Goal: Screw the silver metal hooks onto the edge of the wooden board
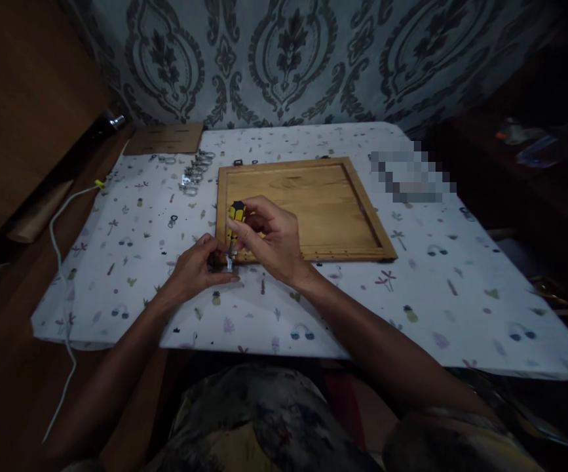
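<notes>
My right hand (276,239) is closed around the handle of a small yellow-and-black screwdriver (237,213), held nearly upright. Its shaft points down onto a shiny metal latch (230,262) at the near left corner of a framed wooden panel (293,203). From the left, my left hand (195,265) grips the latch, with the fingers on its far side and the thumb below it. The panel lies flat on the table, its raised frame around a recessed middle. Small dark holes or screws dot its near edge. The screw under the tip is too small to make out.
Several metal latches (196,172) lie in a row left of the panel, near a piece of brown cardboard (166,138). A small metal part (172,221) rests on the patterned tablecloth (362,328). A white cable (60,255) hangs over the table's left edge.
</notes>
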The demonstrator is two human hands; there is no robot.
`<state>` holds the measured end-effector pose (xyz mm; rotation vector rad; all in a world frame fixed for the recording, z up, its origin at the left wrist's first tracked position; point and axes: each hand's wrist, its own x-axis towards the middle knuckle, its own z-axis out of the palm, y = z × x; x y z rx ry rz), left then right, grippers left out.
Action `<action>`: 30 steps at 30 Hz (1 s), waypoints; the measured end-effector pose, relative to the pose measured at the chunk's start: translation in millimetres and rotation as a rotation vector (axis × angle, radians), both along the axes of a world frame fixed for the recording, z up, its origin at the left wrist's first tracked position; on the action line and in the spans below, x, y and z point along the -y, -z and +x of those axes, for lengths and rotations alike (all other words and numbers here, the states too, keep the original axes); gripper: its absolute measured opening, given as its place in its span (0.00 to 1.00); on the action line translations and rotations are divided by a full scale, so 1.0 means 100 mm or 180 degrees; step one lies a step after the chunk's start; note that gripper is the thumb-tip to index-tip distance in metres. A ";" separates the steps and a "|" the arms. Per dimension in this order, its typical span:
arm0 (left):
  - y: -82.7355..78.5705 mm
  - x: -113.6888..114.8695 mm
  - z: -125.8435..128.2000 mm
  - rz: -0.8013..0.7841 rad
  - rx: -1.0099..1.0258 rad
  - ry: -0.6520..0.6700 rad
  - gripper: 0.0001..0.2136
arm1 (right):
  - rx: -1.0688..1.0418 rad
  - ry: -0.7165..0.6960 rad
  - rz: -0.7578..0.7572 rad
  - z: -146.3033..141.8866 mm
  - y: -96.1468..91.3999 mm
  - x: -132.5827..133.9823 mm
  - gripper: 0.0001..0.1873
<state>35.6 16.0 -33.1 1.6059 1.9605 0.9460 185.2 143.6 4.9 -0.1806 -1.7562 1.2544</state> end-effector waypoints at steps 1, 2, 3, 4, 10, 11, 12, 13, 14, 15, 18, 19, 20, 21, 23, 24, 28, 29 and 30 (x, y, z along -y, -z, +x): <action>0.00 0.00 0.00 0.0003 0.0004 0.0003 0.21 | 0.0025 0.0009 0.0022 0.00 0.00 0.00 0.10; 0.00 0.00 0.00 -0.0004 0.0003 0.0003 0.21 | 0.0051 0.0026 0.0060 0.01 -0.01 0.00 0.11; 0.00 0.00 0.00 -0.0014 0.0000 -0.0004 0.21 | 0.0085 0.0049 0.0114 0.02 -0.01 0.01 0.11; 0.00 0.00 0.00 -0.0025 -0.0004 -0.0014 0.21 | 0.0121 0.0069 0.0185 0.02 -0.02 0.01 0.11; -0.01 0.00 0.02 -0.0020 -0.0021 -0.0069 0.21 | 0.0161 0.0083 0.0544 0.05 -0.04 0.03 0.11; -0.01 0.00 0.02 -0.0009 -0.0022 -0.0063 0.21 | 0.0183 0.0056 0.0521 0.05 -0.05 0.03 0.12; -0.01 0.00 0.02 0.0004 -0.0020 -0.0061 0.21 | 0.0225 0.0012 0.0455 0.05 -0.06 0.04 0.14; 0.00 0.00 0.02 0.0011 -0.0014 -0.0057 0.21 | 0.0277 -0.0056 0.0347 0.06 -0.07 0.04 0.15; 0.00 0.01 0.02 0.0019 -0.0005 -0.0053 0.21 | 0.0323 -0.0146 0.0204 0.06 -0.09 0.04 0.16; 0.01 0.01 0.02 0.0031 0.0012 -0.0042 0.21 | 0.0365 -0.0267 0.0053 0.06 -0.10 0.03 0.17; 0.01 0.01 0.01 0.0062 0.0053 -0.0002 0.21 | 0.0376 -0.0615 -0.0262 0.06 -0.12 0.01 0.16; 0.01 0.01 0.01 0.0064 0.0051 0.0007 0.21 | 0.0355 -0.0713 -0.0280 0.06 -0.13 0.00 0.15; 0.01 0.01 0.01 0.0062 0.0043 0.0011 0.21 | 0.0327 -0.0785 -0.0269 0.05 -0.13 -0.01 0.13; 0.00 0.01 0.01 0.0055 0.0031 0.0010 0.21 | 0.0295 -0.0820 -0.0246 0.05 -0.12 -0.02 0.12; 0.00 0.00 0.01 0.0036 0.0011 0.0004 0.21 | 0.0219 -0.0770 -0.0193 0.04 -0.11 -0.03 0.12; -0.01 0.00 0.01 0.0021 0.0009 -0.0001 0.21 | 0.0191 -0.0668 -0.0151 0.03 -0.10 -0.02 0.13; 0.01 0.00 0.01 -0.0028 0.0105 -0.0022 0.21 | 0.0161 -0.0226 0.0096 0.03 -0.10 0.01 0.20; 0.01 0.00 0.01 -0.0029 0.0137 -0.0028 0.21 | 0.0175 -0.0194 0.0115 0.03 -0.10 0.02 0.20; 0.01 0.00 0.02 -0.0025 0.0151 -0.0029 0.21 | 0.0191 -0.0195 0.0105 0.03 -0.10 0.03 0.21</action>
